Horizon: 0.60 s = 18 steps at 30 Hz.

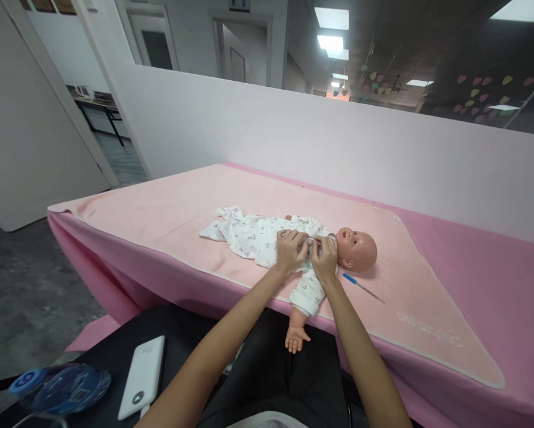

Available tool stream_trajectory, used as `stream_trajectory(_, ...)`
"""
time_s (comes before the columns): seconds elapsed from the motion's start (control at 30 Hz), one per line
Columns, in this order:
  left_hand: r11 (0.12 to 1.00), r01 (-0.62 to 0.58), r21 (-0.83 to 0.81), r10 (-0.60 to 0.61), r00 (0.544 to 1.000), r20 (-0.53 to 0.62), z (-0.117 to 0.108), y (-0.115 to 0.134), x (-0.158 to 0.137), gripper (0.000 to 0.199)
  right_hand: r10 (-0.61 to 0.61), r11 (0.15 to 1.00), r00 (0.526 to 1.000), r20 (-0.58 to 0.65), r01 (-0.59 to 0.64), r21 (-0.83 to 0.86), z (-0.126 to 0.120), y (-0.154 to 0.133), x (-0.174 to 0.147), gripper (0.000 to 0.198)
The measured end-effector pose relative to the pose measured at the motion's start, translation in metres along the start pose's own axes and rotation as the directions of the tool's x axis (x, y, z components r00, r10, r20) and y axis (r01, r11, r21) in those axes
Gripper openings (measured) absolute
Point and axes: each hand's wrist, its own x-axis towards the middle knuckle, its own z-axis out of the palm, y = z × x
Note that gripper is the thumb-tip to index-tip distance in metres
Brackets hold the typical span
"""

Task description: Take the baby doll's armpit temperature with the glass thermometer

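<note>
A baby doll [358, 251] lies on its back on the bed, its head to the right and its face turned up. It wears a white romper [249, 236] with a small dark print. At the chest, my left hand [291, 249] has its fingers closed on the romper's front edge. Close beside it, near the doll's neck, my right hand [324, 255] pinches the same cloth. What lies exactly between the fingertips is too small to make out. One doll arm [297, 324] hangs over the bed's near edge, between my forearms.
A thin rod with a blue end [363, 288] lies near the doll's head on the peach blanket [160, 208]. Pink cloth [494, 261] covers the bed. Down left are a white power bank [143, 375] and a blue-capped bottle [64, 387]. A white wall [294, 137] stands behind.
</note>
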Motion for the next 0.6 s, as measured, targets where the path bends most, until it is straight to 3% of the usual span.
stream_trajectory(0.6,1.000,0.003,0.022,-0.002,1.000,-0.015,0.0025,0.0011,-0.0007,0.018,0.017,1.000,1.000,0.014,-0.017,0.007,0.0004,0.0007,0.0001,0.014)
